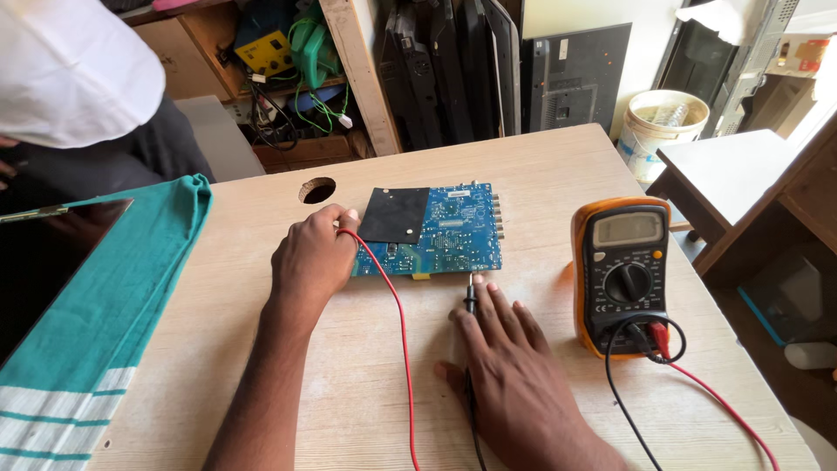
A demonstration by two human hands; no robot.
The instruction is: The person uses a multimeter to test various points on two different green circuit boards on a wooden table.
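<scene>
Circuit board (432,231) flat on table (540,157), black pad (394,215) on its left half; left hand (309,257) at board's left edge, fingers curled on red probe, red lead (397,323) trailing toward viewer; right hand (501,358) just before board's front edge, fingers closed on black probe (471,292), tip near board edge; multimeter (621,275) right of board; teal cloth (96,323) far left of board.

1 circuit board (440,228), 1 multimeter (623,275), 2 probe leads (397,305), 2 hands (314,257), 1 bucket (663,122)
</scene>
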